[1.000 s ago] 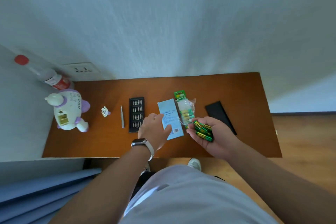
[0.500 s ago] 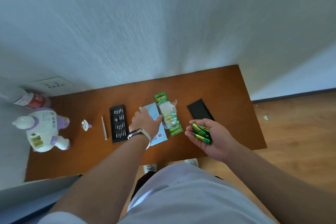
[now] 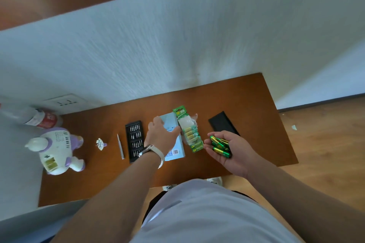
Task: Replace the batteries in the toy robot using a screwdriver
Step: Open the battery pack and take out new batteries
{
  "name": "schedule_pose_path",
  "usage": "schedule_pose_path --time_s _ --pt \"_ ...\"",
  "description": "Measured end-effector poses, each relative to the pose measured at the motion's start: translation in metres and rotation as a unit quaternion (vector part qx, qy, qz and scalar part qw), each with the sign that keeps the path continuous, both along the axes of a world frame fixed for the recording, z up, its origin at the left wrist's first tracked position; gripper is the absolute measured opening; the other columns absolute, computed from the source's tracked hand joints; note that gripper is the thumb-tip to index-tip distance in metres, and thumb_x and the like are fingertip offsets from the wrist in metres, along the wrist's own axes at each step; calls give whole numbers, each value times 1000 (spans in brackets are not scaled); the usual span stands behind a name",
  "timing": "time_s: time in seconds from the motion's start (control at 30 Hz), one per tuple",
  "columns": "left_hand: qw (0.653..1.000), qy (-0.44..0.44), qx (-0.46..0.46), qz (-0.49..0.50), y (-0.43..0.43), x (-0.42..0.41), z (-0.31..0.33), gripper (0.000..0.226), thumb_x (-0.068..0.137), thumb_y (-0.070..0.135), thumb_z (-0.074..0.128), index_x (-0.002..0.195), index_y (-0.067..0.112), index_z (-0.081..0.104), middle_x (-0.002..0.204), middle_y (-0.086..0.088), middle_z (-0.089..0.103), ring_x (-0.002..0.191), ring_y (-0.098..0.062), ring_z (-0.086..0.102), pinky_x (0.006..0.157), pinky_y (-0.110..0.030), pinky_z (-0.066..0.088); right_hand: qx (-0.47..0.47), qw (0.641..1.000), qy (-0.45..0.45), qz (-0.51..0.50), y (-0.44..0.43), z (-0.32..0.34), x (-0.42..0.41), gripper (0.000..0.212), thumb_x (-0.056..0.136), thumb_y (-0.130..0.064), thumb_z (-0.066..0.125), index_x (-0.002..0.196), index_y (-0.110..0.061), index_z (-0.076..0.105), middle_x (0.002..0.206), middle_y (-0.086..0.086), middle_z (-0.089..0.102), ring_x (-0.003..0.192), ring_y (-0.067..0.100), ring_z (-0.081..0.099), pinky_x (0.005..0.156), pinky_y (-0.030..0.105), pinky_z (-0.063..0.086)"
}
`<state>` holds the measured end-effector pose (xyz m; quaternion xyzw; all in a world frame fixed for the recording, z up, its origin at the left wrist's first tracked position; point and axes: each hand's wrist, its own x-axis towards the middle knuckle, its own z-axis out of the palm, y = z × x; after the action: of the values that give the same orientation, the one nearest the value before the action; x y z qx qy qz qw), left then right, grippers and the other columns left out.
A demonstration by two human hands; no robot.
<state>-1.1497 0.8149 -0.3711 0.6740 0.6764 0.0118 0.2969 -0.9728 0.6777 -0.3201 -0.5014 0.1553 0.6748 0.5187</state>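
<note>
The table (image 3: 246,92) sat more tilted in my view than a second earlier because the head had swung, but nothing lying on it had shifted. The toy (image 3: 56,148) lay at the table's 9 o'clock end, well apart from both hands. It was white with purple trim, tipped over, its battery bay uncovered. Something yellowish showed in the bay; I could not tell whether it was cells or bare contacts.

The box (image 3: 177,151), near the middle, lay under the left hand (image 3: 160,136), which had slid from the box's 6 o'clock end toward its 12 o'clock end. Its fingers were spread flat, the thumb stretched at 3 o'clock toward the pack (image 3: 189,130). It seemed to press rather than grip.

The right hand (image 3: 235,156) had drawn away from the pack toward 4 o'clock and turned palm up. Its fingers were apart and nearly straight, with the batteries (image 3: 220,146) lying loose on them, not clamped. I judged the fresh cells were ready, so the carry toward 9 o'clock came next.

The screwdriver (image 3: 120,147) lay untouched at 9 o'clock of the bit case (image 3: 135,140). The cover (image 3: 101,143) lay between the screwdriver and the toy.
</note>
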Motion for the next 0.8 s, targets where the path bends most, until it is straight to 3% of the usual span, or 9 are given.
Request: schedule_pose_path --time_s 0.1,0.23,0.37,0.5,0.63,0.8 --pt "997 -82 13 -1 -5 -5 21 46 82 53 69 109 26 43 108 0 53 85 -15 61 65 -33 59 7 1000 -11 18 11 5 -8 20 98 -11 53 103 1 69 78 17 73 74 24 72 70 34 63" --pt "982 -179 -6 -54 -11 -19 56 48 77 54 70 109 35 41 106 8 60 86 -13 66 66 -34 63 18 1000 2 26 30 15 -24 19 97 -9 52 102 0 67 80 19 68 72 23 67 64 31 61" --pt "970 -188 10 -156 -13 -40 92 56 70 60 66 114 58 32 114 29 53 98 -1 60 68 -15 55 39 998 0 48 44 25 -38 16 96 -9 54 101 -2 67 82 18 67 67 22 66 57 27 58" --pt "952 -159 36 -260 -8 -64 114 73 71 46 72 117 77 25 122 33 42 113 -2 45 82 -15 44 45 996 6 70 53 33 -49 21 92 -13 64 110 -3 64 91 20 70 69 22 66 53 26 56" --pt "928 -133 57 -344 0 -87 129 71 73 41 70 134 56 37 132 29 43 119 2 36 87 -12 37 50 992 -21 114 59 38 -63 43 83 -21 78 121 -9 63 115 21 68 76 20 66 51 25 53" --pt "909 -103 81 -395 10 -106 139 72 76 37 66 144 41 45 143 18 46 122 -2 33 96 -20 43 77 983 -50 160 64 45 -80 43 79 -24 81 117 -13 66 114 19 67 74 16 66 56 25 53"
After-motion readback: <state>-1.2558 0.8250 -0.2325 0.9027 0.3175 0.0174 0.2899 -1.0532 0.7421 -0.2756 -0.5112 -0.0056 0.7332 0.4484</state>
